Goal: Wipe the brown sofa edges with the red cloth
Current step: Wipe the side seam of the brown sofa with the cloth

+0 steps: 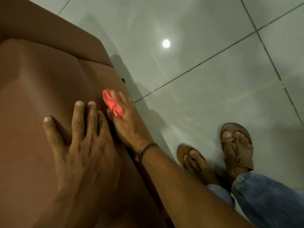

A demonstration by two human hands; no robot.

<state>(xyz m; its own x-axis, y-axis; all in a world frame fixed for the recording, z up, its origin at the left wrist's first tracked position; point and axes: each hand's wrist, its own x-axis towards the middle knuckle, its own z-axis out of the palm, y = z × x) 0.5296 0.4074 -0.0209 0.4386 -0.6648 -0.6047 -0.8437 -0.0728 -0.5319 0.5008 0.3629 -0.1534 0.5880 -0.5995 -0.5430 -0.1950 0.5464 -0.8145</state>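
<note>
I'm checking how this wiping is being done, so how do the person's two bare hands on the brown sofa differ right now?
The right hand grips the bunched red cloth; the left hand holds nothing. The left hand lies flat with fingers spread on the brown sofa cushion; the right hand works along the sofa's edge beside the grey tiled floor. Only the right wrist wears a dark band. Both touch the sofa.

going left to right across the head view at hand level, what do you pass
brown sofa → left hand, flat on the cushion → red cloth, bunched in the right hand at the sofa edge → left sandal → right sandal on the grey tiled floor
</note>
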